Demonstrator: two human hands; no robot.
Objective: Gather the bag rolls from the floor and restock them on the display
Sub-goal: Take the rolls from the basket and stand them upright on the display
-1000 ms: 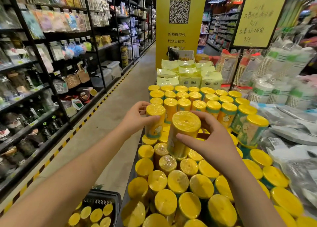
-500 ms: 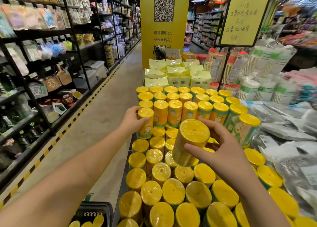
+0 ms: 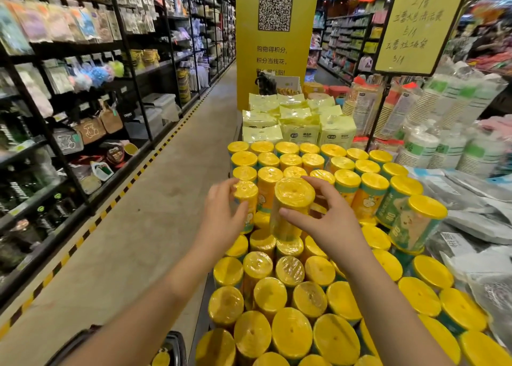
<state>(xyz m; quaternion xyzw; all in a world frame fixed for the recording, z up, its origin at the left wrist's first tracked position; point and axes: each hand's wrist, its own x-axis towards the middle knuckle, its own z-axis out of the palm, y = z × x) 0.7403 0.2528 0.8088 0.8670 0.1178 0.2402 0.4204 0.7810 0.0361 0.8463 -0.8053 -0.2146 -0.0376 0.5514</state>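
Now left hand [image 3: 221,221] grips edge roll [image 3: 246,192], right hand [image 3: 332,227] raised roll [image 3: 295,194]; packed rolls [image 3: 291,335] beneath.

Just the one view here: a wide-angle cam worn on the person's head, tilted forward and down. Both forearms come in from the bottom edge, and the left hand [image 3: 221,216] and right hand [image 3: 329,221] sit close to the lens, pretty much dead centre. On the near right it looks down onto the tops of the bag rolls [image 3: 291,335]. It faces straight along the aisle floor [image 3: 155,213], with the shelves [image 3: 69,102] bending on the left and the QR pillar [image 3: 275,47] far ahead.
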